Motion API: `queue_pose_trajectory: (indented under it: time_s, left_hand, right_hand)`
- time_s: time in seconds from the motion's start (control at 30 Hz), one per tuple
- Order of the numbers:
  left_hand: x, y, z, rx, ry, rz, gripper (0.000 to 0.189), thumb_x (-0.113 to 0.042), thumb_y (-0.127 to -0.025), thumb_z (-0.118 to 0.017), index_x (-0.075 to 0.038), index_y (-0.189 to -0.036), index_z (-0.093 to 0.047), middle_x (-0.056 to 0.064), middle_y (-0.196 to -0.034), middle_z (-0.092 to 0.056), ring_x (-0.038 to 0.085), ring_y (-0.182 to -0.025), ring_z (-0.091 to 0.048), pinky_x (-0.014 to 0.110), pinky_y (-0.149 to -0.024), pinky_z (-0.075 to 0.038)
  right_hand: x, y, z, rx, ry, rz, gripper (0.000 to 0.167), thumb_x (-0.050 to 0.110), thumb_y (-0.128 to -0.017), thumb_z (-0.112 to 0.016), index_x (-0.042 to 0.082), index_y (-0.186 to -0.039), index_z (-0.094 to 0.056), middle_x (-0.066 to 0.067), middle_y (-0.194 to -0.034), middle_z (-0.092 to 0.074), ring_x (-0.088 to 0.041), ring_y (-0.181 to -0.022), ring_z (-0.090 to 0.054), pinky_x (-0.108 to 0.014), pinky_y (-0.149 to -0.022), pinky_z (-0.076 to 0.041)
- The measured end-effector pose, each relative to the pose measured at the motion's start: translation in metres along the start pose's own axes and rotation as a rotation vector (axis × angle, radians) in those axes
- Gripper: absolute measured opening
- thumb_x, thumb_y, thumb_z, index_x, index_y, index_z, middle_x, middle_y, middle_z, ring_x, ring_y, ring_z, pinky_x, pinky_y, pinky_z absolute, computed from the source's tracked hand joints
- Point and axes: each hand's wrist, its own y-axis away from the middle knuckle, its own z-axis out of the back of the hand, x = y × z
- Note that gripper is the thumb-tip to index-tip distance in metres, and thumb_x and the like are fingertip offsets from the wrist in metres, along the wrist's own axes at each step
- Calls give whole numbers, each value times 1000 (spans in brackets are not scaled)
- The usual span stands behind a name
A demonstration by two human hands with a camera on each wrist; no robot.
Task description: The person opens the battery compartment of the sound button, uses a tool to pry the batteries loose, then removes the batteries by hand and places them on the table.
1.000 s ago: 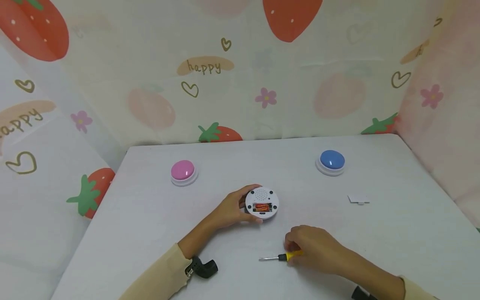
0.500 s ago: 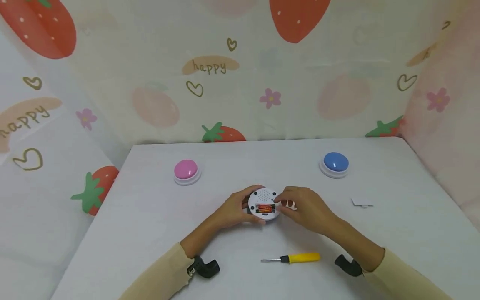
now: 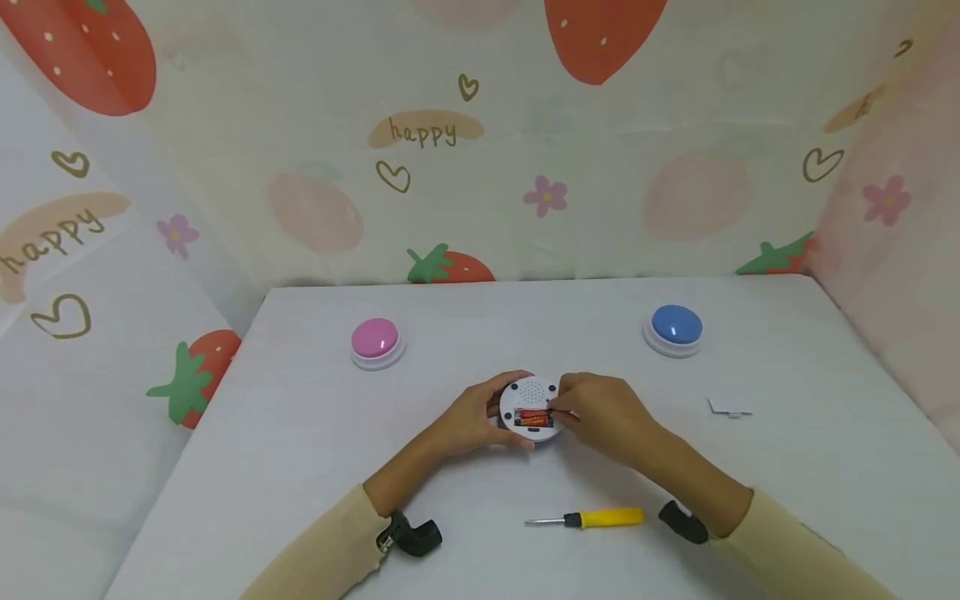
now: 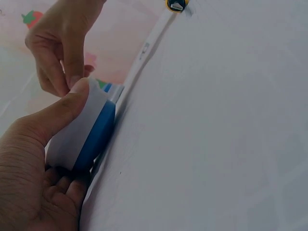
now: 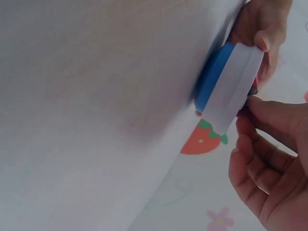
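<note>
My left hand (image 3: 480,417) grips a round button (image 3: 525,392) by its rim, white underside up. The wrist views show its blue side (image 4: 98,132) turned down toward the table. Orange-red batteries (image 3: 531,418) lie in the uncovered compartment. From the right, my right hand (image 3: 611,417) pinches with thumb and fingertip at the right end of a battery. In the right wrist view a red battery end (image 5: 255,84) stands slightly above the white back, beside the thumb; the exact contact is partly hidden.
A yellow-handled screwdriver (image 3: 611,517) lies in front of the hands. On the right is a white battery cover (image 3: 729,406). Farther back stand a pink button (image 3: 375,337) and a blue button (image 3: 677,325). The white table (image 3: 300,500) meets a strawberry-print cloth (image 3: 615,125).
The right hand has let go of the screwdriver, leaving it on the table, and has moved up to the battery compartment. The left hand keeps holding the button in place.
</note>
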Motion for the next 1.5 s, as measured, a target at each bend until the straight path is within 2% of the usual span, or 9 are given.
queue_pose_trajectory:
  time_s: [0.1, 0.23, 0.33, 0.6, 0.83, 1.03, 1.5]
  left_hand:
    - [1, 0, 1, -1, 7, -8, 95, -16, -72, -95, -21, -152, -44, -2, -147, -53, 12, -130, -54, 23, -106, -46]
    - [2, -1, 1, 0, 24, -17, 95, -15, -71, -94, -20, -152, -45, -1, -146, -53, 12, -129, -55, 23, -105, -47]
    - [3, 0, 1, 1, 34, -18, 94, -13, -72, -94, -18, -152, -45, 0, -146, -53, 13, -128, -56, 24, -104, -48]
    - [-1, 0, 0, 5, 24, -9, 93, -13, -74, -93, -17, -153, -43, 1, -147, -53, 14, -129, -55, 25, -106, -46]
    - [0, 0, 0, 2, 0, 0, 94, -15, -74, -93, -19, -153, -43, -2, -146, -54, 12, -128, -56, 25, -106, -47]
    - [-1, 1, 0, -10, -20, 10, 96, -20, -73, -94, -21, -154, -43, -7, -147, -52, 9, -130, -54, 25, -109, -44]
    - [-2, 1, -1, -10, -19, 8, 96, -18, -72, -95, -21, -153, -43, -6, -146, -52, 10, -128, -54, 24, -110, -42]
  right_hand:
    - [4, -1, 2, 22, 67, 12, 19, 17, -88, -81, 12, -106, -81, -4, -102, -74, -18, -90, -69, -30, -81, -61]
    - [7, -2, 3, 21, 170, 87, 18, 17, -88, -82, 13, -105, -82, -6, -106, -74, -22, -96, -71, -33, -85, -60]
    - [7, -3, 3, 9, 191, 121, 17, 16, -87, -82, 12, -104, -82, -6, -106, -74, -22, -95, -71, -33, -85, -60]
    - [1, 0, 2, -16, 57, 88, 18, 15, -88, -81, 13, -106, -80, -4, -105, -74, -20, -96, -70, -34, -88, -60]
    - [-12, 7, 7, -95, -4, 117, 19, 11, -84, -84, 14, -102, -79, 3, -92, -70, -11, -82, -64, -24, -77, -59]
    - [-29, 14, 18, -146, -27, 136, 20, 7, -81, -86, 14, -99, -79, 5, -87, -69, -9, -77, -61, -21, -71, -58]
    - [-75, 34, 41, -135, -87, 69, 21, 2, -80, -85, 10, -99, -78, 5, -87, -68, -9, -76, -60, -26, -69, -59]
